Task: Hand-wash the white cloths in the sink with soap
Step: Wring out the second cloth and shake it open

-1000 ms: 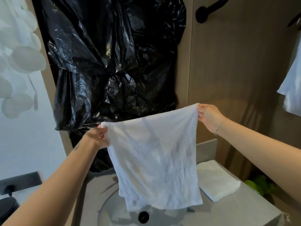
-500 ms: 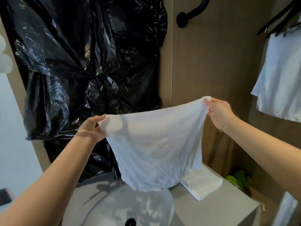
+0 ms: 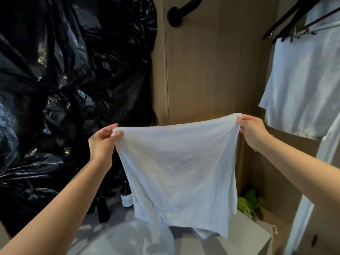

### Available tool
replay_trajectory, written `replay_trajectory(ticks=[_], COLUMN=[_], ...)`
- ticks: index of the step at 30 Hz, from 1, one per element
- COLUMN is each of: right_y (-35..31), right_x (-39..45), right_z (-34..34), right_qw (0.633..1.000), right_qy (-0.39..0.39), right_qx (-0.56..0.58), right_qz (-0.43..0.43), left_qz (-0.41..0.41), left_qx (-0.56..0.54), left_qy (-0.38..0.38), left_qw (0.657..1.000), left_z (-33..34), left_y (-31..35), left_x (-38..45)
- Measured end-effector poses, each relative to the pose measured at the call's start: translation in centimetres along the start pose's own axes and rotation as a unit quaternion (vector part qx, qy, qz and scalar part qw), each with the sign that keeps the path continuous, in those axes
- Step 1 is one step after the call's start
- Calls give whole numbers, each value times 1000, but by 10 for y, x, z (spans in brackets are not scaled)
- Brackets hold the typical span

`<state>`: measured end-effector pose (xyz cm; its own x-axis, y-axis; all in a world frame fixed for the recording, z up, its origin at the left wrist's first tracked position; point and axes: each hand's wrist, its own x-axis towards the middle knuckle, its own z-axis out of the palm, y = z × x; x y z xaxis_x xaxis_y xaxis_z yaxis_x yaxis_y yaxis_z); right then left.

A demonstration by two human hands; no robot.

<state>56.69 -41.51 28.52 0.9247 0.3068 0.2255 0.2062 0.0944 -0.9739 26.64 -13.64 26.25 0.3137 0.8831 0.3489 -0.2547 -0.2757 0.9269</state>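
**A white cloth held up over the sink**

The white cloth (image 3: 176,168) hangs spread out in the air, just above the sink (image 3: 128,240). The left hand (image 3: 103,142) pinches its top left corner. The right hand (image 3: 252,131) pinches its top right corner. The bottom edge of the cloth dangles close over the sink's back rim. Behind the cloth, to the left, is a big black plastic bag (image 3: 64,89). Dark bottles (image 3: 127,196) stand beside the sink, under the bag. To the right of the cloth, more white cloths (image 3: 301,85) hang from black hangers (image 3: 287,21).
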Motion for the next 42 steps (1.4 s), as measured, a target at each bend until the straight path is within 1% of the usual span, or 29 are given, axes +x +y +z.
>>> replay_trajectory(ticks=[2, 3, 5, 6, 7, 9, 11, 13, 15, 19, 23, 25, 28, 32, 35, 37, 40, 41, 42], right_y=[3, 4, 6, 6, 6, 5, 5, 11, 24, 64, 118, 146, 186, 238, 280, 307, 345, 358, 367], right_x=[16, 25, 47, 57, 68, 86, 100, 109, 112, 87, 67, 60, 53, 60, 71, 82, 100, 104, 104], right_z=[-1, 0, 3, 6, 9, 15, 18, 13, 3, -33, -79, -98, -116, -107, -74, -45, -7, 1, 7], right_qw=[998, 995, 990, 990, 990, 993, 994, 991, 989, 983, 975, 971, 955, 936, 925, 913, 885, 863, 821], right_qy=[-4, -14, -34, -37, -41, -57, -77, -108, -135, -176, -220, -236, -287, -314, -313, -338, -364, -373, -385], right_qx=[-51, -74, -99, -100, -95, -62, -29, -15, 9, 48, 37, 15, -29, -106, -152, -185, -281, -340, -422], right_qz=[-48, -68, -90, -92, -94, -82, -70, -74, -66, -22, 21, 44, 70, 120, 154, 133, 73, 42, 5], left_qz=[70, 114, 193, 203, 199, 180, 138, 80, 59, 50, 13, -19, -80, -180, -259, -304, -358, -378, -402], left_qx=[119, 203, 371, 415, 432, 409, 330, 236, 189, 180, 210, 217, 219, 252, 260, 255, 274, 281, 291], left_qy=[-12, -20, -30, -27, -22, 2, 14, 17, 31, 72, 125, 131, 132, 122, 146, 166, 186, 182, 176], left_qw=[990, 972, 908, 887, 879, 895, 934, 968, 980, 980, 969, 967, 963, 943, 919, 903, 873, 863, 850], left_z=[5, 7, 10, 13, 16, 26, 40, 52, 58, 65, 75, 75, 71, 63, 58, 56, 58, 57, 57], left_y=[-6, -9, -13, -14, -13, -9, -2, -1, -6, -31, -69, -89, -122, -174, -219, -248, -286, -298, -307], left_x=[7, 11, 24, 30, 36, 41, 33, 18, 0, -66, -147, -185, -231, -249, -236, -219, -198, -195, -195])
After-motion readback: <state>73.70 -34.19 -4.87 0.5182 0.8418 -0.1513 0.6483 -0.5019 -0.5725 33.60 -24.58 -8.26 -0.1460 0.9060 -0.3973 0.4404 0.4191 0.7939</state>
